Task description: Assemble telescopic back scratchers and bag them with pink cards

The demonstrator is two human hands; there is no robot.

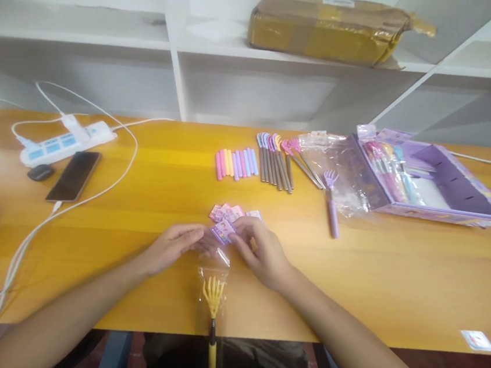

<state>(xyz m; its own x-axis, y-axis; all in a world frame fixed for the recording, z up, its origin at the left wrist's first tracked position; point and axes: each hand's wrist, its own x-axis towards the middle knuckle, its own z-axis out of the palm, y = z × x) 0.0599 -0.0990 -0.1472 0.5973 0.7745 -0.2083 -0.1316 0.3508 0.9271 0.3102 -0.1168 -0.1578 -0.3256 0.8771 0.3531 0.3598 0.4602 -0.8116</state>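
Note:
My right hand (265, 250) pinches a small purple printed card (223, 231) between thumb and fingers. Closed at the mouth of a clear plastic bag (215, 258), my left hand (175, 247) seems to grip its thin edge. Inside that bag lies a yellow hand-shaped back scratcher (213, 298), its handle reaching past the table's front edge toward my lap. Just beyond my fingers are several more printed cards (226, 211), partly covered by the held card and my right hand.
Behind the cards lie coloured handle sleeves (237, 163) and metal rods with curved coloured heads (276, 161). A purple back scratcher (331, 205) rests near an open purple box (444, 214) with bagged pieces. At left are a phone (73, 176), cables and a power strip (68, 143).

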